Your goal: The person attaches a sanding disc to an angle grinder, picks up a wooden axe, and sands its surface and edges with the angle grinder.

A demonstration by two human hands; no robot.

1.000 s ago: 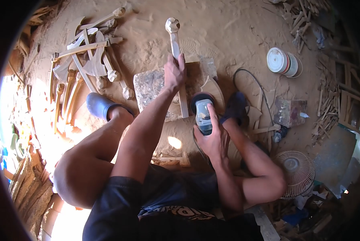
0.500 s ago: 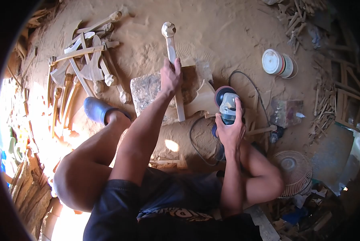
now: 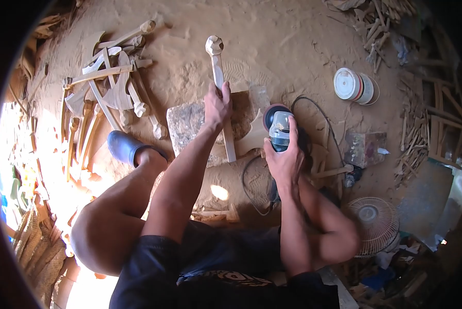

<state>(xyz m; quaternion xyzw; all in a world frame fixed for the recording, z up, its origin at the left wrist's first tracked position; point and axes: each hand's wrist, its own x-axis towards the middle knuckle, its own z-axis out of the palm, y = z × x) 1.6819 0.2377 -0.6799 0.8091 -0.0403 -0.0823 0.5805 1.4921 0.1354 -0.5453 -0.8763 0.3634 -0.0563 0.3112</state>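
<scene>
My left hand (image 3: pixel 218 107) is closed round the shaft of a long pale wooden piece (image 3: pixel 217 64) with a faceted knob at its far end. The lower end of that piece lies over a worn block (image 3: pixel 185 123). In my right hand (image 3: pixel 284 164) is an angle grinder (image 3: pixel 280 129), gripped round its body, with a round disc (image 3: pixel 275 114) at the head. Just left of the disc a flat, curved wooden part (image 3: pixel 252 135) rests by the block. The disc is apart from the knobbed piece. I cannot tell whether it spins.
A pile of carved wooden parts (image 3: pixel 110 82) lies at left, near my blue clog (image 3: pixel 125 147). A dark cord (image 3: pixel 321 110) curves over the sandy ground. At right are a white bucket (image 3: pixel 347 85), a box (image 3: pixel 365 149), a fan (image 3: pixel 372 221) and scattered wood sticks (image 3: pixel 411 134).
The grinder and my right hand have moved left, closer to the knobbed wooden piece. My left hand and that piece sit slightly lower in view.
</scene>
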